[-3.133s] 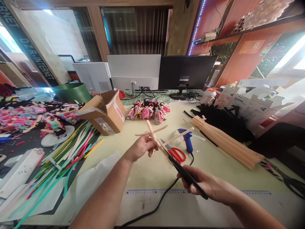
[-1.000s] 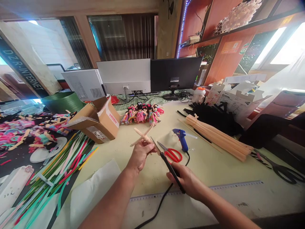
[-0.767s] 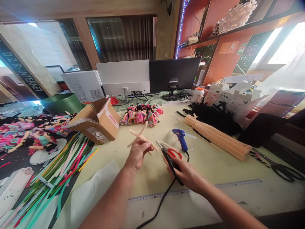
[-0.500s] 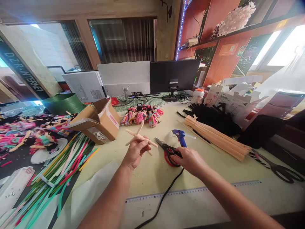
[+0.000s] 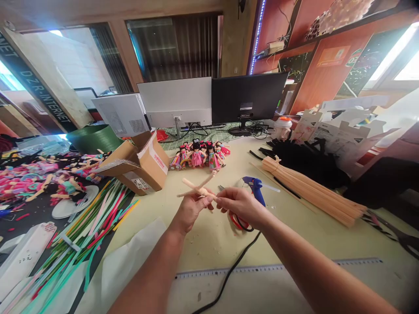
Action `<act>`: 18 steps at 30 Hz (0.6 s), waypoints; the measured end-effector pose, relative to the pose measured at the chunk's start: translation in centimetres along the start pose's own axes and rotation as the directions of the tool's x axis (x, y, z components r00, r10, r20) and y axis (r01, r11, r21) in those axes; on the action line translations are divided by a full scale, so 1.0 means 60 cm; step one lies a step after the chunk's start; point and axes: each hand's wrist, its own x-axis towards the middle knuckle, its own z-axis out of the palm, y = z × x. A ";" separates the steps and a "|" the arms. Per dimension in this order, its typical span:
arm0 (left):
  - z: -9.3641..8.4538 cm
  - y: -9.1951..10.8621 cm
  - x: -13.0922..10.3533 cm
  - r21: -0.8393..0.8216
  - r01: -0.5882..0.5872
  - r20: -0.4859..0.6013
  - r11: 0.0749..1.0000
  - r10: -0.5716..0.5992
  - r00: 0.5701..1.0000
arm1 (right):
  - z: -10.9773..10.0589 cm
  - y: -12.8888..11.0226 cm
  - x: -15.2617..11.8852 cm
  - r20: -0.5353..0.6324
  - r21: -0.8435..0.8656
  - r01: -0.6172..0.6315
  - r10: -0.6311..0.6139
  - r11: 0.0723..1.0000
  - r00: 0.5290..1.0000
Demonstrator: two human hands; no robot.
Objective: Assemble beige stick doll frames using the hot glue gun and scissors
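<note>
Two monitors [image 5: 175,100] [image 5: 248,98]; two hands [image 5: 191,210] [image 5: 240,204] pinch one figure [image 5: 198,189].

Glue gun [image 5: 256,187] blue (cardboard box [image 5: 157,162] brown)

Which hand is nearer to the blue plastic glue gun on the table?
The right hand: it pinches the pale, fuzzy stick figure just left of the glue gun. The left hand grips that figure farther left.
</note>
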 end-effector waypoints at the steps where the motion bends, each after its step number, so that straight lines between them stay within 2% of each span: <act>1: -0.001 0.000 0.000 0.008 -0.003 0.011 1.000 0.003 1.000 | 0.001 0.004 0.004 0.007 0.043 -0.015 0.015 0.999 1.000; 5: -0.003 0.003 0.002 0.034 -0.028 0.079 0.999 0.026 0.997 | 0.000 0.033 0.015 0.104 0.249 -0.057 0.031 0.967 0.994; 10: -0.002 0.007 0.002 0.097 -0.015 0.199 0.995 -0.004 0.980 | 0.000 0.061 0.016 0.241 0.485 -0.143 0.026 0.863 0.970; 14: -0.006 0.006 0.001 0.131 0.022 0.240 0.991 -0.053 0.969 | 0.002 0.072 0.012 0.331 0.599 -0.224 0.018 0.769 0.944; 18: -0.013 0.007 -0.002 0.148 0.070 0.279 0.986 -0.109 0.954 | 0.009 0.076 0.008 0.367 0.659 -0.262 0.002 0.705 0.930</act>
